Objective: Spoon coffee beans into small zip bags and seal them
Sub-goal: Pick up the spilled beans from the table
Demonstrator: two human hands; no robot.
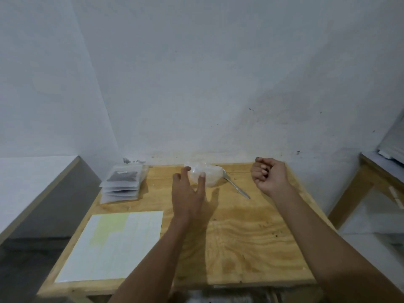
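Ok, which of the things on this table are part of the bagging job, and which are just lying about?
Part of the job:
- stack of filled zip bags
- clear plastic bundle, which the left hand reaches toward
- spoon, lying beside the bundle
- right hand, curled, holding nothing

Lying about:
- sheet of paper
- wooden table itself

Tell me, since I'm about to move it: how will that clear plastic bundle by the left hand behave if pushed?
The clear plastic bundle looks crumpled and thin, so it would probably crush rather than slide stiffly. It seems light, likely shifting at a touch from the left hand. Its glossy film may be slippery on the table.
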